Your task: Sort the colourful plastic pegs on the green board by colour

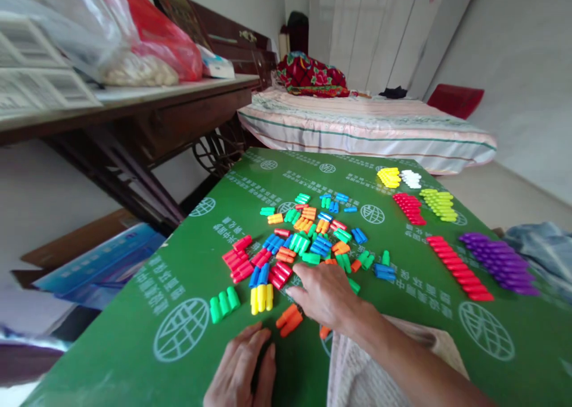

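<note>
My right hand (325, 292) reaches over the near side of a loose pile of small tube-shaped plastic pieces, like pen caps. Its thumb and index finger are apart, close to some red pieces (280, 274), and no piece shows between them. My left hand (245, 365) rests on the table near the front, fingers extended and thumb a little apart. Just beyond its fingertips lie yellow pieces (261, 299), with orange pieces (289, 320) to their right. Green pieces (224, 304) lie side by side farther left. The right palm hides part of the pile.
The green printed table (120, 353) has sorted purple (500, 264), red (459, 268), lime (438, 205), yellow (388, 177) and white (411, 179) groups along its right side. A beige cloth (370, 377) lies under my right forearm. A bed (357, 121) stands beyond, a wooden desk (179, 103) at left.
</note>
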Tool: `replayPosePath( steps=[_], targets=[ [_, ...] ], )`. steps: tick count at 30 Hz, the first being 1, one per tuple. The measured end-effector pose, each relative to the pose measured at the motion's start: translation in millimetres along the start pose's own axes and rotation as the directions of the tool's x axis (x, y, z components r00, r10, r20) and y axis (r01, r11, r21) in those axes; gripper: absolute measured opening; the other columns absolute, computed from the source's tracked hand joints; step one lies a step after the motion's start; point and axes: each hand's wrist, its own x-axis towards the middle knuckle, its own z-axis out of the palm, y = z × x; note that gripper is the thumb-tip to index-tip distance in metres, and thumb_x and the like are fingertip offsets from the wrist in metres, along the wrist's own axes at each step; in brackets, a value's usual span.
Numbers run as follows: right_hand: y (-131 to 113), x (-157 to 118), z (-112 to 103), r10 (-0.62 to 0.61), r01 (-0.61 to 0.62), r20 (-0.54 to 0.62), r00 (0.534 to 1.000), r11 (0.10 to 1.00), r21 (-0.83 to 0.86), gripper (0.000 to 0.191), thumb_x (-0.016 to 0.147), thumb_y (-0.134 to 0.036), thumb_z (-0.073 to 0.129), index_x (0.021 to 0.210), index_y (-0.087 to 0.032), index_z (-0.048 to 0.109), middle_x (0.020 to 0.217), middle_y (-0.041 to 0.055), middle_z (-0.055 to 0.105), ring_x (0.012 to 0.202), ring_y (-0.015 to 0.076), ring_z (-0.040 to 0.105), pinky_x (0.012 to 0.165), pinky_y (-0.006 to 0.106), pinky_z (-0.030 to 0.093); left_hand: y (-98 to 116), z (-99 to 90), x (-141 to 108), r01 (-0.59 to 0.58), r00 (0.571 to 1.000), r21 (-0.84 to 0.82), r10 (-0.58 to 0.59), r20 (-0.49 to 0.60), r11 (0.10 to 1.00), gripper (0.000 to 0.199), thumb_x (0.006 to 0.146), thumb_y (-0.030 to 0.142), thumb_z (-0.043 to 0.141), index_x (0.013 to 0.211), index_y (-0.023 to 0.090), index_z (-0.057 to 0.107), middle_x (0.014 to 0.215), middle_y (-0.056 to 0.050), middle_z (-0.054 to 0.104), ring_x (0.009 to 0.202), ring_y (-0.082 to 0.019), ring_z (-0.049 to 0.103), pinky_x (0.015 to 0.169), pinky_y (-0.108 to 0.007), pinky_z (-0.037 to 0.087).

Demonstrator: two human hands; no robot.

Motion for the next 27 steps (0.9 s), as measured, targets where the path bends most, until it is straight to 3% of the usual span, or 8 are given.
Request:
replayPosePath(
  steps=[6, 10, 14, 17, 19, 22, 24, 27],
  targets=[
    [-20.6, 27.1, 16.5, 0.013, -0.010, 0.077, 0.997, 0.999, -0.051, 0.033, 0.087, -0.040, 0.059, 0.109, -0.015, 0.061, 0.092, 0.0135, 0.074, 0.091, 0.0250, 0.070, 0.074, 0.032, 0.051, 3.0, 3.7, -1.1, 0.020, 0.998, -0.038, -0.023, -0.059, 0.999, 0.017, 0.089, 0.016, 0.054, 0.106, 0.014, 0.058, 0.099, -0.006, 0.066, 0.097, -0.013, 0.064, 0.087, -0.019, 0.054],
    [-16.5, 24.4, 24.4, -0.018, 0.024, 0.052, 0.998, 0.994, -0.107, 0.034, 0.093, -0.032, 0.047, 0.118, -0.011, 0.059, 0.088, 0.0150, 0.074, 0.085, 0.0255, 0.071, 0.071, 0.032, 0.050, 4.5, 4.6, 0.6, 0.014, 0.997, -0.044, -0.017, -0.076, 0.999, 0.017, 0.089, 0.016, 0.054, 0.106, 0.013, 0.059, 0.098, -0.007, 0.066, 0.097, -0.013, 0.064, 0.087, -0.019, 0.054],
    [-5.6, 19.8, 23.3, -0.037, 0.039, 0.022, 0.999, 0.997, -0.071, 0.033, 0.096, -0.033, 0.037, 0.102, -0.015, 0.065, 0.082, 0.0125, 0.074, 0.075, 0.0216, 0.070, 0.064, 0.027, 0.045, 5.2, 4.2, -0.4, 0.031, 0.997, -0.041, -0.033, -0.072, 0.999, 0.018, 0.090, 0.017, 0.054, 0.107, 0.014, 0.058, 0.101, -0.008, 0.065, 0.099, -0.014, 0.063, 0.088, -0.020, 0.054],
    [7.7, 18.2, 19.8, -0.035, 0.039, -0.029, 0.999, 0.989, 0.144, 0.033, 0.095, -0.033, 0.040, 0.079, -0.018, 0.065, 0.071, 0.0060, 0.071, 0.066, 0.0143, 0.064, 0.058, 0.022, 0.038, 5.5, 3.6, -3.6, 0.050, 0.997, -0.042, -0.052, -0.061, 0.998, 0.020, 0.089, 0.016, 0.056, 0.109, 0.015, 0.057, 0.102, -0.008, 0.065, 0.099, -0.014, 0.063, 0.087, -0.021, 0.055],
    [18.5, 16.1, 16.9, -0.017, 0.029, -0.035, 0.999, 0.924, 0.380, 0.034, 0.093, -0.031, 0.042, 0.067, -0.017, 0.059, 0.058, 0.0005, 0.063, 0.056, 0.0102, 0.057, 0.054, 0.019, 0.035, 5.4, 2.8, -5.3, 0.050, 0.997, -0.042, -0.052, -0.048, 0.998, 0.021, 0.089, 0.016, 0.057, 0.110, 0.015, 0.057, 0.102, -0.008, 0.065, 0.100, -0.015, 0.063, 0.087, -0.022, 0.055],
    [36.9, 7.5, 10.8, 0.030, -0.067, 0.065, 0.997, 0.721, 0.689, 0.033, 0.092, -0.036, 0.043, 0.069, -0.017, 0.056, 0.045, -0.0058, 0.049, 0.043, 0.0073, 0.045, 0.046, 0.017, 0.032, 4.6, 1.4, -5.0, 0.024, 0.998, -0.030, -0.026, -0.052, 0.999, 0.021, 0.088, 0.015, 0.057, 0.109, 0.014, 0.056, 0.101, -0.008, 0.065, 0.100, -0.015, 0.063, 0.088, -0.021, 0.055],
    [51.3, -3.3, 5.9, 0.075, -0.138, 0.117, 0.990, 0.605, 0.784, 0.034, 0.091, -0.043, 0.045, 0.075, -0.017, 0.059, 0.044, -0.0069, 0.048, 0.037, 0.0064, 0.039, 0.040, 0.017, 0.028, 3.5, 0.8, -2.5, 0.007, 0.998, -0.016, -0.008, -0.057, 1.000, 0.021, 0.089, 0.016, 0.057, 0.109, 0.013, 0.057, 0.101, -0.008, 0.065, 0.099, -0.014, 0.063, 0.088, -0.021, 0.054],
    [77.8, -26.3, -2.0, 0.152, -0.164, 0.096, 0.984, 0.546, 0.821, 0.039, 0.089, -0.049, 0.047, 0.088, -0.014, 0.065, 0.048, -0.0056, 0.053, 0.036, 0.0060, 0.037, 0.038, 0.018, 0.026, 0.2, 0.6, 2.7, -0.025, 0.998, -0.001, 0.025, -0.064, 1.000, 0.019, 0.090, 0.020, 0.055, 0.107, 0.011, 0.058, 0.100, -0.009, 0.065, 0.096, -0.013, 0.064, 0.087, -0.019, 0.053]
  ],
)
